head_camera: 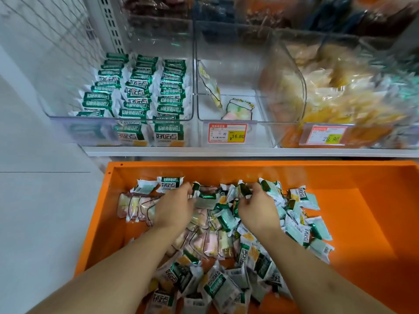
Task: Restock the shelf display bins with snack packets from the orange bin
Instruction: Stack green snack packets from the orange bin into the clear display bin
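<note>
Both my hands are down in the orange bin (340,177): left hand (175,206) curled round green-and-white snack packets (205,198), right hand (256,206) clutching more of them. Loose packets lie heaped beneath. On the shelf (249,151) above, the left display bin (122,123) holds neat rows; the middle bin (226,120) holds two pastel packets (238,109).

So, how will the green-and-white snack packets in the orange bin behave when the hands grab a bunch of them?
The green-and-white snack packets look like small glossy film pouches, so probably light and slippery. They lie loose in the orange bin, so some may slide out of a handful. Crinkled edges suggest they flex.
</note>
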A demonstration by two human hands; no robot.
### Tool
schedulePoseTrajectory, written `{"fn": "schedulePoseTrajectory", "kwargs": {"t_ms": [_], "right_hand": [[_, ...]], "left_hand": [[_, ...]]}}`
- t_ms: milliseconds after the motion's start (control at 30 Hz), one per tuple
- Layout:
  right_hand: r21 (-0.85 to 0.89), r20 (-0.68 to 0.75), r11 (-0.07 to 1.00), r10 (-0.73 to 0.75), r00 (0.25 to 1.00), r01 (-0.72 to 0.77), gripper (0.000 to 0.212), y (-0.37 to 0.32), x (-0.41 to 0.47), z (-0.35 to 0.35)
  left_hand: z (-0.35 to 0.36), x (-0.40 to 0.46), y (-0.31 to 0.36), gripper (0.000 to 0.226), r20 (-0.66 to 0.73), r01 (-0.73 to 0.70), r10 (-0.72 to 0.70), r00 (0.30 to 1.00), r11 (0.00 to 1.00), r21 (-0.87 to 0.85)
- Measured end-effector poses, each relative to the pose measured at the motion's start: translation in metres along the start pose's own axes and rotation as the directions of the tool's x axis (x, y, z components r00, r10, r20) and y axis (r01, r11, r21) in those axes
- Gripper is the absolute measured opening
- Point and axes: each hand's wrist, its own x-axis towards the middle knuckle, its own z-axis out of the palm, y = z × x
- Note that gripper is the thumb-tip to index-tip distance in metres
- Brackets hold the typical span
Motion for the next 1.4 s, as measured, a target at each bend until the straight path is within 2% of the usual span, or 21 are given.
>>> {"fn": "schedulePoseTrajectory", "kwargs": {"t_ms": [100, 200, 267, 333, 433, 567, 667, 733, 833, 900, 933, 1033, 1067, 1133, 1200, 1233, 1333, 1400], "right_hand": [[0.112, 0.084, 0.990, 0.078, 0.993, -0.088, 0.038, -0.020, -0.014, -0.017], [0.312, 0.195, 0.930, 0.135, 0.971, -0.192, 0.038, -0.044, -0.030, -0.041], [0.517, 0.319, 0.795, 0.166, 0.933, -0.317, 0.035, -0.061, -0.046, -0.060], [0.668, 0.444, 0.614, 0.123, 0.887, -0.420, 0.032, -0.077, -0.068, -0.080], [0.738, 0.541, 0.471, 0.015, 0.841, -0.483, 0.028, -0.095, -0.100, -0.106], [0.761, 0.611, 0.358, -0.114, 0.783, -0.541, 0.033, -0.111, -0.137, -0.129], [0.797, 0.576, 0.343, -0.188, 0.795, -0.497, 0.025, -0.124, -0.158, -0.144], [0.827, 0.522, 0.366, -0.219, 0.824, -0.427, 0.021, -0.129, -0.166, -0.145], [0.872, 0.414, 0.359, -0.182, 0.892, -0.332, 0.034, -0.128, -0.167, -0.140], [0.896, 0.297, 0.388, -0.160, 0.941, -0.216, 0.040, -0.129, -0.163, -0.140], [0.895, 0.238, 0.420, -0.169, 0.956, -0.148, 0.041, -0.130, -0.160, -0.141], [0.849, 0.117, 0.528, -0.211, 0.970, 0.013, 0.042, -0.132, -0.154, -0.142], [0.836, 0.097, 0.547, -0.227, 0.969, 0.044, 0.043, -0.133, -0.153, -0.142], [0.810, 0.053, 0.578, -0.239, 0.970, 0.098, 0.047, -0.135, -0.149, -0.141], [0.801, 0.023, 0.585, -0.235, 0.972, 0.123, 0.045, -0.134, -0.144, -0.140], [0.799, 0.012, 0.588, -0.227, 0.974, 0.128, 0.042, -0.134, -0.141, -0.140], [0.783, -0.029, 0.604, -0.205, 0.978, 0.149, 0.038, -0.133, -0.134, -0.141], [0.772, -0.037, 0.615, -0.211, 0.977, 0.163, 0.040, -0.133, -0.133, -0.143]], "left_hand": [[-0.028, -0.017, 0.003, 0.012, -0.023, -0.064, 0.063, 0.998, 0.997, -0.045], [-0.069, -0.035, 0.012, 0.014, -0.070, -0.135, 0.127, 0.989, 0.985, -0.112], [-0.100, -0.052, 0.022, 0.013, -0.118, -0.192, 0.178, 0.977, 0.974, -0.123], [-0.129, -0.070, 0.032, 0.011, -0.144, -0.250, 0.230, 0.962, 0.958, -0.140], [-0.166, -0.099, 0.042, 0.010, -0.238, -0.352, 0.312, 0.920, 0.923, -0.154], [-0.198, -0.127, 0.049, 0.009, -0.389, -0.473, 0.393, 0.833, 0.871, -0.135], [-0.203, -0.140, 0.047, 0.013, -0.388, -0.561, 0.486, 0.784, 0.821, -0.107], [-0.203, -0.145, 0.044, 0.019, -0.364, -0.571, 0.487, 0.794, 0.804, -0.167], [-0.204, -0.150, 0.045, 0.025, -0.332, -0.541, 0.440, 0.834, 0.773, -0.333], [-0.206, -0.150, 0.050, 0.017, -0.313, -0.474, 0.361, 0.878, 0.740, -0.477], [-0.207, -0.149, 0.052, 0.013, -0.298, -0.420, 0.300, 0.906, 0.719, -0.553], [-0.208, -0.142, 0.060, 0.023, -0.283, -0.267, 0.099, 0.954, 0.710, -0.651], [-0.208, -0.137, 0.063, 0.024, -0.246, -0.200, 0.034, 0.969, 0.696, -0.689], [-0.207, -0.128, 0.064, 0.038, -0.085, -0.022, -0.069, 0.994, 0.636, -0.771], [-0.206, -0.118, 0.062, 0.058, 0.075, 0.103, -0.072, 0.995, 0.575, -0.811], [-0.207, -0.114, 0.061, 0.059, 0.148, 0.145, -0.039, 0.988, 0.545, -0.826], [-0.212, -0.107, 0.057, 0.037, 0.292, 0.231, 0.076, 0.953, 0.441, -0.867], [-0.217, -0.105, 0.054, 0.042, 0.333, 0.276, 0.065, 0.941, 0.423, -0.863]]}}
